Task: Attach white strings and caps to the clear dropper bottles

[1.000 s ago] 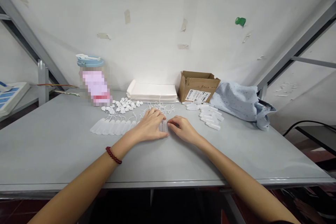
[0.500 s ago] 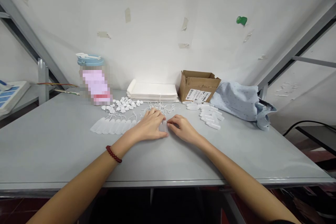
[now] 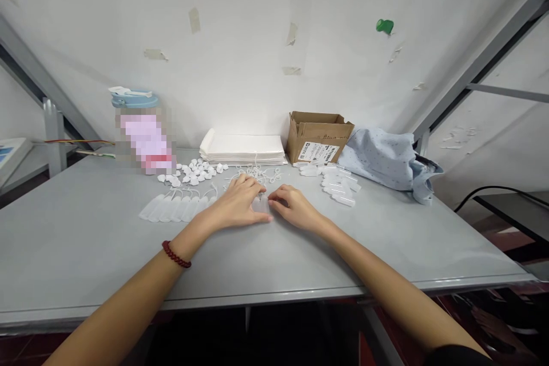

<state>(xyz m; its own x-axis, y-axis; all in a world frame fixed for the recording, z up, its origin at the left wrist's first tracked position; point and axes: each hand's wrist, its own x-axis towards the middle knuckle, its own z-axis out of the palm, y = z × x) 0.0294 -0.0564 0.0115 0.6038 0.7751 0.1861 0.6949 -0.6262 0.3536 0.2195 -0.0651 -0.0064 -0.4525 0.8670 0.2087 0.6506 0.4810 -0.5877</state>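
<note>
My left hand (image 3: 237, 204) and my right hand (image 3: 295, 207) meet at the middle of the grey table (image 3: 86, 251). Between their fingertips sits a small clear plastic tube (image 3: 260, 203), and both hands pinch it. A row of several finished clear tubes (image 3: 174, 209) lies just left of my left hand. Small white caps (image 3: 193, 172) are scattered behind that row, and thin white strings (image 3: 257, 172) lie in a loose heap behind my hands. More loose clear tubes (image 3: 338, 186) lie to the right of my right hand. A dark red bead bracelet is on my left wrist.
A stack of white paper sheets (image 3: 244, 148) and an open cardboard box (image 3: 317, 138) stand against the back wall. A light blue cloth (image 3: 386, 160) lies at the back right. A blue-lidded jar (image 3: 139, 128) stands at the back left. A black cable (image 3: 489, 191) runs off right.
The view has shifted slightly, so everything sits a little lower left in frame. Both hands stay together on the small tube, with only slight finger motion.
</note>
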